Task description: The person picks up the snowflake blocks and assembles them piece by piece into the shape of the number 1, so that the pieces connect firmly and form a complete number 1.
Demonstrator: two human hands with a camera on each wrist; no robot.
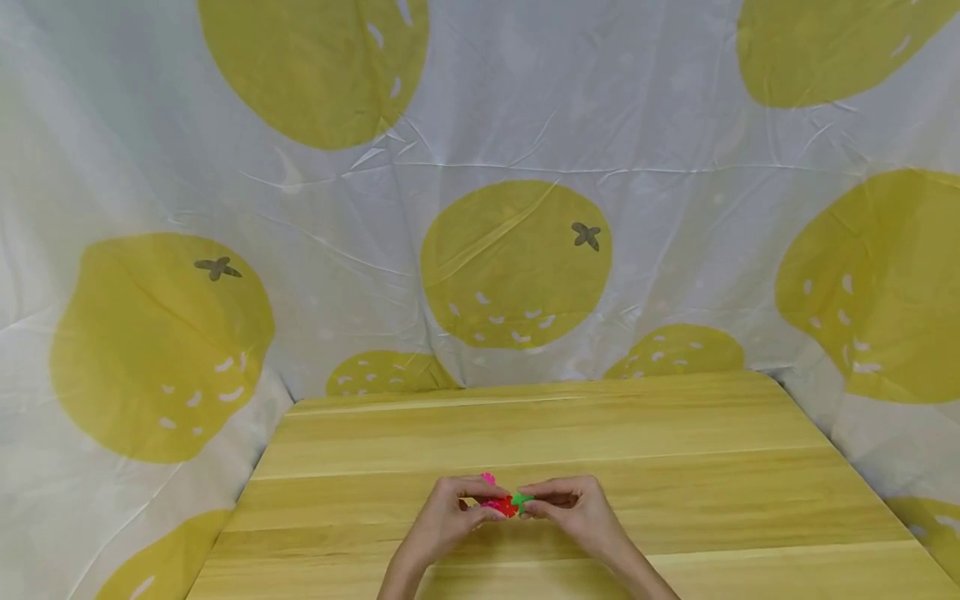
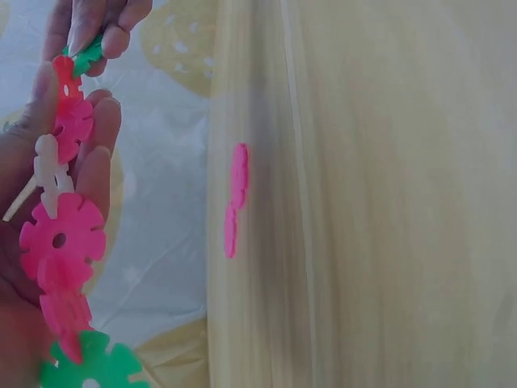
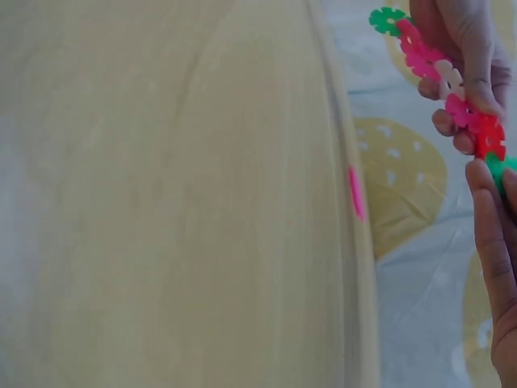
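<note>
Wooden table (image 1: 675,433), pale plank grain, backed and flanked by a white cloth backdrop (image 1: 360,217) printed with large yellow-green fruit shapes.

Both hands meet low over the near middle of the table. Left hand (image 1: 442,521): fingers curled round a chain of snowflake discs (image 2: 60,226), which lies along the fingers and palm in the left wrist view. Chain order seen there, from the end by the wrist to the end toward the other hand: green, pink, large pink with a centre hole, white, pink, red. Discs are slotted edge into edge.

Right hand (image 1: 577,510): thumb and fingertips pinch a green disc (image 1: 522,500) at the red end of the chain. In the right wrist view that green piece touches the red one; whether it is fully slotted in, cannot tell.

From the head view only the red and green middle shows between the two hands, with a bit of pink above the left fingers.

One loose pink piece (image 2: 235,198) lies flat on the table just beyond the hands, apart from the chain.
</note>
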